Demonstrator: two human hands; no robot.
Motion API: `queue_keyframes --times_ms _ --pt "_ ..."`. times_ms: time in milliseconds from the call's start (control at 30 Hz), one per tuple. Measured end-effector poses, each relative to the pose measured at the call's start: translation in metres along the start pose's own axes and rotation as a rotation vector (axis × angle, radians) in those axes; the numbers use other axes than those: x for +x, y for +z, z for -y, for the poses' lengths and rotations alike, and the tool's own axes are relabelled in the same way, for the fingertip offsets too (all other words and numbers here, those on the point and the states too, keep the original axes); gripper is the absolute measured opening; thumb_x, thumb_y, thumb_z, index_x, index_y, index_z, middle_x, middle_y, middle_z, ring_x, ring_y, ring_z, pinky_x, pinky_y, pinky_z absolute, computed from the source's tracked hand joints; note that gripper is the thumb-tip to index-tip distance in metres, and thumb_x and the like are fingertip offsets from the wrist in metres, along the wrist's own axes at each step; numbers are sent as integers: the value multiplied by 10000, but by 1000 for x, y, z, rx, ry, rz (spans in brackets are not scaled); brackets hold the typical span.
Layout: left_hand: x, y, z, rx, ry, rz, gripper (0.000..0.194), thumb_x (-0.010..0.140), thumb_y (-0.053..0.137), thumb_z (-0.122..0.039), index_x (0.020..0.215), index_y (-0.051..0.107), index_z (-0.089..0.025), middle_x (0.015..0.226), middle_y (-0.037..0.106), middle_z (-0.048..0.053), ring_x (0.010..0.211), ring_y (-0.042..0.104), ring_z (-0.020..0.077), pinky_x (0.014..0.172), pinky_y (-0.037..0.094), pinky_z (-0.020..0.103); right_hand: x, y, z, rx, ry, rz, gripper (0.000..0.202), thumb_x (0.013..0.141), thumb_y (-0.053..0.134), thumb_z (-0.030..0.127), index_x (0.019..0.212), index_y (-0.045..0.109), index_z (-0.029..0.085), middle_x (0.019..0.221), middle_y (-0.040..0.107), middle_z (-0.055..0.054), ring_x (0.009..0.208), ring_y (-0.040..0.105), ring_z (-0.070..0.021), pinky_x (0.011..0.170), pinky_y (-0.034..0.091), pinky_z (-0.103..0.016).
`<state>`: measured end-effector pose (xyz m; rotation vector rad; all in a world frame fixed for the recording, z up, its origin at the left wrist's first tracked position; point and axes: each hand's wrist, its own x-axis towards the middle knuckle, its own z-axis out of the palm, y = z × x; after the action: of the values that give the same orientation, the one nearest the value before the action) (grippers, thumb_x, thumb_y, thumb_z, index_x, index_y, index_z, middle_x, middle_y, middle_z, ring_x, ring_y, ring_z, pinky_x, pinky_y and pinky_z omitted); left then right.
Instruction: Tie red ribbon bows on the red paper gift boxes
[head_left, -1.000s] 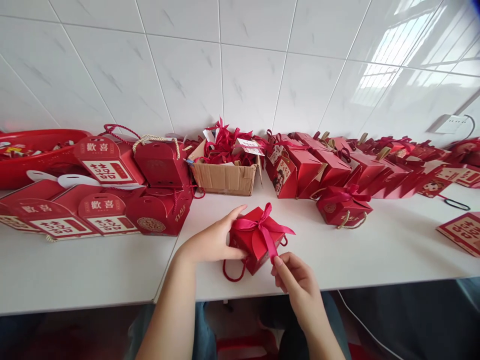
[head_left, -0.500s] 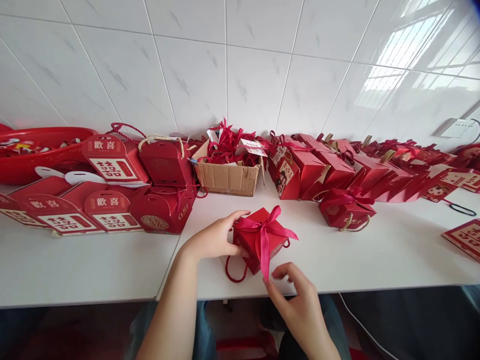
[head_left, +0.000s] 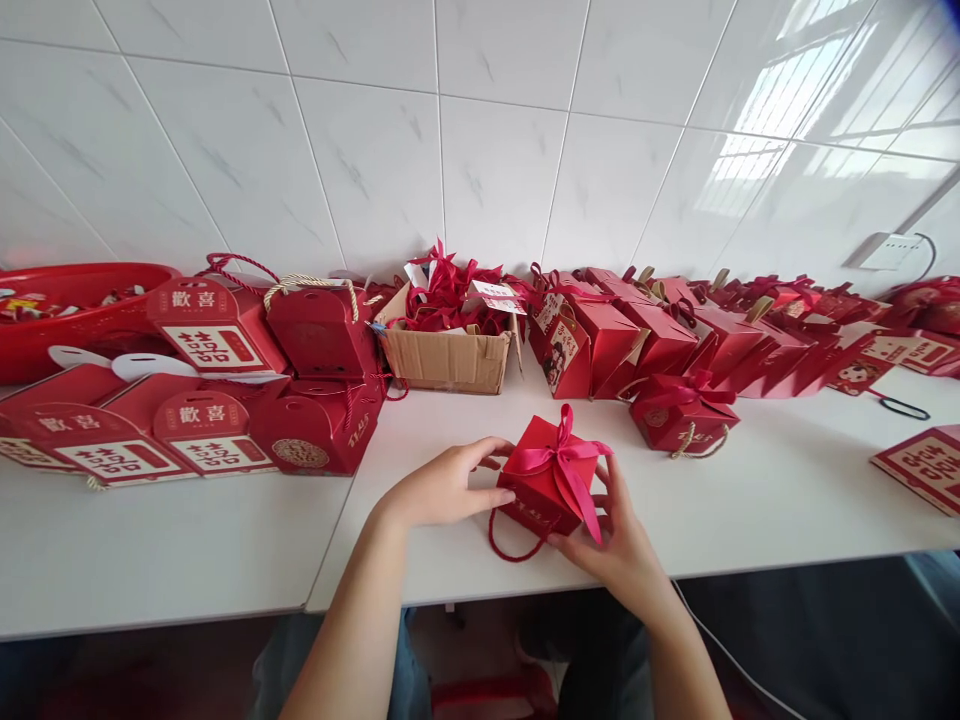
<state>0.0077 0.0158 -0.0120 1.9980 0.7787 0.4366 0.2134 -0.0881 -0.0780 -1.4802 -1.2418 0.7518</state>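
A red gift box stands on the table in front of me, with a pink ribbon bow tied over its folded top. Its red cord handle loops down on the tabletop at the near side. My left hand grips the box's left side, thumb on the near face and fingers toward the back. Around the right side curls my right hand, its thumb at the lower near edge and its fingers partly hidden by the ribbon tails. Both hands are closed on the box.
Behind it sits a cardboard box of red ribbons. Red boxes are stacked at left beside a red basin of wrapped pieces. Rows of red boxes line the wall at right; one ribboned box stands nearer on the white table.
The gift box has turned, and its cord handle now faces me. My right hand has moved from the ribbon's end up to the box's right side.
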Motion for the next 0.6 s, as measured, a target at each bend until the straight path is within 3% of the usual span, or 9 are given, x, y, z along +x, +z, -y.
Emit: queue_keyframes --times_ms 67,167,267,400,600 --pt "4 7 0 -9 27 -8 453 826 598 -326 1268 523 -257 1324 568 50 1205 540 232 1028 425 367 6 -8 -2 -3 -18 22 964 619 763 416 1416 233 302 1395 405 -102 896 588 -222 668 548 -354" --pt "9 18 3 8 16 -45 521 844 567 -374 1344 447 -288 1387 513 43 1251 500 240 1031 424 379 25 -17 -10 -63 -2 -63 879 588 778 470 1315 345 231 1322 454 -130 854 598 -222 618 545 -338" --pt "11 22 10 115 -85 -69 606 841 544 -465 1397 383 -286 1456 433 61 1284 466 279 1028 418 411 53 -31 -22 -170 -4 -216 857 557 780 507 1239 374 182 1245 494 -150 792 596 -220 607 538 -357" --pt "9 18 19 241 -190 -47 602 848 501 -496 1393 403 -259 1441 454 71 1291 456 292 1050 386 426 82 -60 -31 -339 3 -288 789 529 780 525 1125 402 171 1091 560 -128 783 593 -240 659 528 -397" --pt "12 17 20 277 -194 -33 578 848 492 -487 1373 430 -253 1434 463 49 1289 455 266 1067 366 401 88 -95 -39 -409 76 -370 787 506 782 542 1093 394 190 1023 589 -101 828 608 -266 686 527 -402"
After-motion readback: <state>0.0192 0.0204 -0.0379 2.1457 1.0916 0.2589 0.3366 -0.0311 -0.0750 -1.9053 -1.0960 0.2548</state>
